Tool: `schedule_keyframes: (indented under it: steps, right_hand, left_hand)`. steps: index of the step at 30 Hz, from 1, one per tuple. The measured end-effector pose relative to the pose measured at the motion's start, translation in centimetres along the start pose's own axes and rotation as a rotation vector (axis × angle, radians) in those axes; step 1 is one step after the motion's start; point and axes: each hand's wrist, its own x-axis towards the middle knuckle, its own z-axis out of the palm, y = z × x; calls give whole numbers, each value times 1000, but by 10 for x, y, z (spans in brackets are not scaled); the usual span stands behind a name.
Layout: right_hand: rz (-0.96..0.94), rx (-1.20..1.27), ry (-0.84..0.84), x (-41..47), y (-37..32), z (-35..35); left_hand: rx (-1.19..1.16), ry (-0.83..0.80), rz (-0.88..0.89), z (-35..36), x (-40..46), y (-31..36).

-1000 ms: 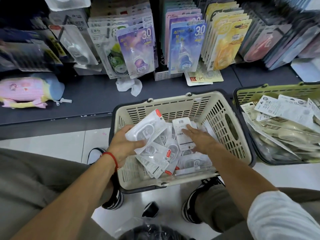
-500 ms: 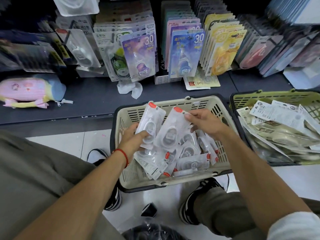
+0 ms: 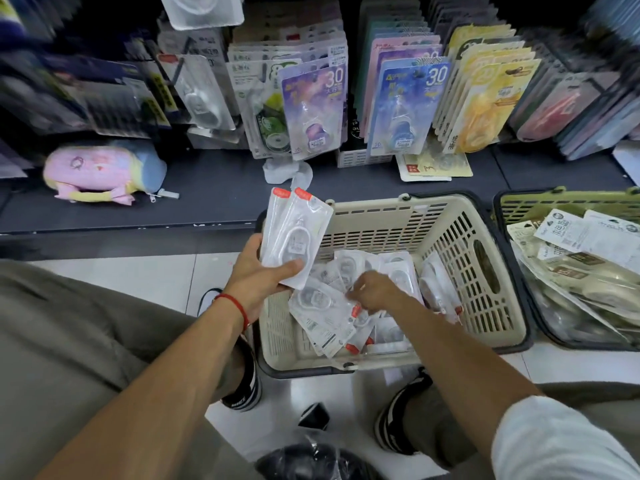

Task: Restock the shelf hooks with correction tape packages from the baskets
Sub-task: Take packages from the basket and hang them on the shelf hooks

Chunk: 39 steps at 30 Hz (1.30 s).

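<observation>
The shelf (image 3: 214,209) runs across the top, its hooks crowded with hanging carded tape packs (image 3: 313,109), and below it on the floor sit two baskets: a beige basket (image 3: 460,244) in the middle with clear correction tape packages (image 3: 322,306) heaped loose inside, and a green basket (image 3: 568,202) just beside it on the right, full of other packets. The step in hand looks like gathering a handful before hanging. The left hand (image 3: 258,275) grips a small stack of clear packages (image 3: 294,237) upright over the basket's left rim, thumb across the front, red tabs up. The right hand (image 3: 372,292) is down in the heap, fingers curled onto a package, though whether it has truly pinched one I cannot tell. To do this well, each new pack should join the stack facing the same way with the red tab ends aligned, so the hang holes line up for the hook. Lift one pack at a time; the slick blister sleeves probably slide and drag neighbours along.
</observation>
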Motion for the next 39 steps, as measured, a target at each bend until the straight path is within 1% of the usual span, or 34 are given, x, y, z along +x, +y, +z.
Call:
schedule_keyframes:
  steps: [1,2,4,6,8,10,12,15,17,18,20,21,23,25,26,28,29,30,31,32,33,34,35,37,39]
  right_hand:
    - [0,-116,-32,0,3,13]
    - [-13,-196,-25,0,3,22]
    - [-24,-236,45,-2,3,26]
    - [-32,-150,115,-3,4,12]
    - [-106,21,161,-9,5,-16]
    - [-223,282,111,-25,3,-47]
    - [-314,451,74,-40,3,-76]
    - [-439,507,62,-55,3,-106]
    - [-482,516,34,-60,-2,-110]
    - [-493,529,39,-60,-7,-106]
    - [-498,543,112,-57,-16,-92]
    - [-488,529,161,-54,-20,-84]
    - [-475,468,230,-46,-25,-70]
    - [-495,431,293,-38,-25,-57]
    - [-493,453,331,-35,-22,-53]
    - [-416,501,395,-30,-10,-50]
    - [-349,451,388,-27,2,-51]
    - [-281,328,325,-24,17,-53]
    - [-220,189,205,-22,32,-53]
    - [-166,79,48,-22,46,-51]
    - [-120,13,-100,-21,58,-47]
    - [-86,-10,-205,-20,67,-41]
    - [-58,4,-265,-19,73,-35]
    - [-33,-17,-317,-17,79,-24]
    - [-68,-213,-389,-15,79,-18]
  left_hand:
    - [-4,-10,-5,-1,-1,1]
    - [-2,-19,-8,-3,-3,0]
    - [18,-33,-6,-5,-5,-3]
    - [32,-38,-4,-6,-4,-6]
    - [27,-51,4,-5,-2,-8]
    - [39,-71,22,-2,2,-9]
    - [50,-85,47,3,6,-13]
    - [91,-78,69,11,11,-20]
    - [45,-121,-15,16,10,-24]
    - [-31,-167,-91,19,9,-27]
    - [-171,-283,-229,23,6,-33]
    - [-203,-326,-264,23,4,-36]
    - [-231,-368,-278,23,1,-41]
    - [-200,-365,-260,21,-1,-44]
    - [-171,-345,-251,20,-1,-44]
    - [-140,-272,-246,17,1,-44]
    - [-141,-231,-251,17,2,-43]
    - [-136,-200,-255,17,2,-43]
    - [-117,-177,-246,18,3,-43]
    - [-89,-162,-224,20,2,-44]
    - [-63,-148,-198,21,2,-46]
    - [-41,-134,-180,23,1,-48]
    - [-28,-125,-175,24,1,-50]
    - [-22,-111,-176,27,2,-52]
    - [-32,-83,-176,27,5,-52]
